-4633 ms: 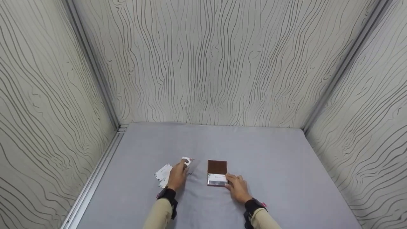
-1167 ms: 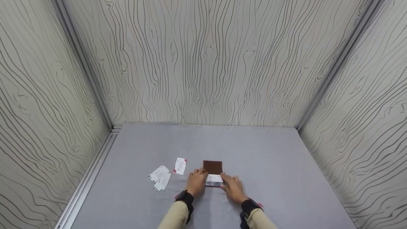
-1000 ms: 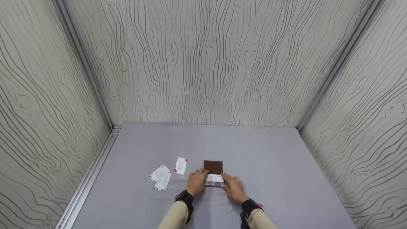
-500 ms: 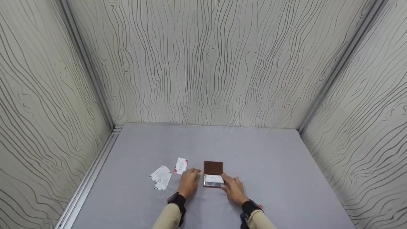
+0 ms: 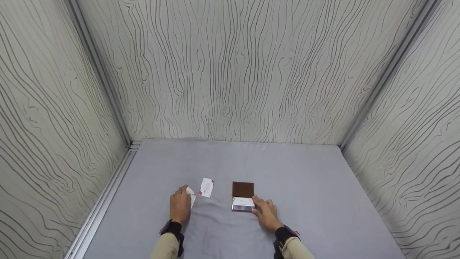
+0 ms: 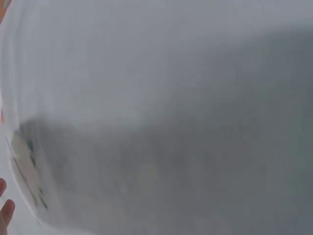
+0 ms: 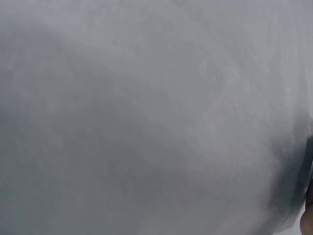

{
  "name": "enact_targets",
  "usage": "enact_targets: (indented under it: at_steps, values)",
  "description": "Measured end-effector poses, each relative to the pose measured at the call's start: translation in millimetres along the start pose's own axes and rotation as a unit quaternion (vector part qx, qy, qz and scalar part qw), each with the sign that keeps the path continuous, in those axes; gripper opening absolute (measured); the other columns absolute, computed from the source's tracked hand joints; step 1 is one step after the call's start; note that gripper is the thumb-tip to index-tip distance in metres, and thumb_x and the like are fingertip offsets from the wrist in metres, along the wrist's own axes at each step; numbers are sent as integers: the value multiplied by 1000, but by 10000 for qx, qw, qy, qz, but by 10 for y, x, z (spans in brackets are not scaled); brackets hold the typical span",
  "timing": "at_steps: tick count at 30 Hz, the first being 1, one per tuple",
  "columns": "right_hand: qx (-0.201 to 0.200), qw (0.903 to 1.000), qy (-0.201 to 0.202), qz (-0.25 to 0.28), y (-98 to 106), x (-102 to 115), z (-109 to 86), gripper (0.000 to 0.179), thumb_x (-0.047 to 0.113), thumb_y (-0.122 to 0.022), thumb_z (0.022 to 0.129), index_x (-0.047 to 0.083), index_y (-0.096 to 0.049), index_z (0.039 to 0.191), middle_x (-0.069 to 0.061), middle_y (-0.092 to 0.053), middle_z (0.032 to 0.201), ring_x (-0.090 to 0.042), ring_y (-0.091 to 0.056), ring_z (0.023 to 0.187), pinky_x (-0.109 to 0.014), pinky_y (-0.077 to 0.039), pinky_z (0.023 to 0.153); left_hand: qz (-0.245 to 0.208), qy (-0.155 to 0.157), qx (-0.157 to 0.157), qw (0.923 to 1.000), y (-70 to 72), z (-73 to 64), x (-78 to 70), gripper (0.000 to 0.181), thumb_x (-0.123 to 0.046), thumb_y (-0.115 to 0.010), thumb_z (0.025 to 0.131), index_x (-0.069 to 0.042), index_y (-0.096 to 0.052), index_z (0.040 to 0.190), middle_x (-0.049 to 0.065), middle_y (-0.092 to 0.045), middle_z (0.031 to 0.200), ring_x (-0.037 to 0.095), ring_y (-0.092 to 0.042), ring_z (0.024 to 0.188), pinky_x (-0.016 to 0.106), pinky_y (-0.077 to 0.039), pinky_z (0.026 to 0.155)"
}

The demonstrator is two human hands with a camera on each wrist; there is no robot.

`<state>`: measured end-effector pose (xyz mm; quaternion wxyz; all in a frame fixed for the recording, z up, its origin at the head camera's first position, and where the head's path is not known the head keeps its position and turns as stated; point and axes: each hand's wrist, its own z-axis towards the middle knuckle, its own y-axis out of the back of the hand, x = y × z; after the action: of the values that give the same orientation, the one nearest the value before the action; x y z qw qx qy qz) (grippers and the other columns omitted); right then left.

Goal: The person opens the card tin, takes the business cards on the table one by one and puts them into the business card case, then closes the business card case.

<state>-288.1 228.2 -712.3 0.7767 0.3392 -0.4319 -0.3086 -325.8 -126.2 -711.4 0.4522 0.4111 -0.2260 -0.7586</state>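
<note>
In the head view a brown card holder (image 5: pixel 243 189) lies unfolded on the table, with white business cards (image 5: pixel 243 201) in its lower half above a shiny strip. My right hand (image 5: pixel 266 215) holds the holder at its right edge, thumb and index finger on it. Farther left, my left hand (image 5: pixel 180 204) reaches over a loose pile of white cards (image 5: pixel 191 194) and covers most of it. In the left wrist view two fingertips (image 6: pixel 7 211) show beside the blurred cards (image 6: pixel 27 169), with a gap between them. The right wrist view catches only a fingertip (image 7: pixel 306 221) and a dark edge.
One white card with red corners (image 5: pixel 206 187) lies alone between the pile and the holder. A grey cloth (image 5: pixel 287 169) covers the table and wrinkles near my left hand. Patterned panels (image 5: pixel 233 72) stand at the back and both sides; a metal rail (image 5: pixel 104 201) runs along the left.
My left hand laid the red-cornered card down, touched the holder's left side, then moved left to the card pile. My right hand has stayed at the holder.
</note>
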Motion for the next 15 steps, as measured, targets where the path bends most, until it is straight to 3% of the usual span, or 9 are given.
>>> enact_targets:
  at_steps: [5,9,15]
  values:
    - [-229,9994,241,-31,-27,-22,-10,45,15,-72,86,-4,-64,125,-20,-64,125,-27,-50,85,-42,-42,70,5,66,-59,10000,62,-20,127,41,-3,-75,83,14,-59,117,29,-64,108,44,-63,94,55,-51,82]
    - [17,10000,54,-26,-31,-35,0,45,16,-71,88,-4,-63,128,-18,-63,129,-29,-52,90,-45,-44,75,-48,194,63,9998,96,-45,197,48,-5,-78,81,16,-58,119,31,-63,111,46,-63,97,56,-50,85]
    - [248,9995,-170,1,2,-15,12,45,17,-71,89,-2,-63,129,-17,-62,131,-28,-51,91,-45,-43,77,218,515,307,9980,148,-70,259,53,-9,-84,74,16,-60,113,31,-64,105,45,-64,95,57,-52,79]
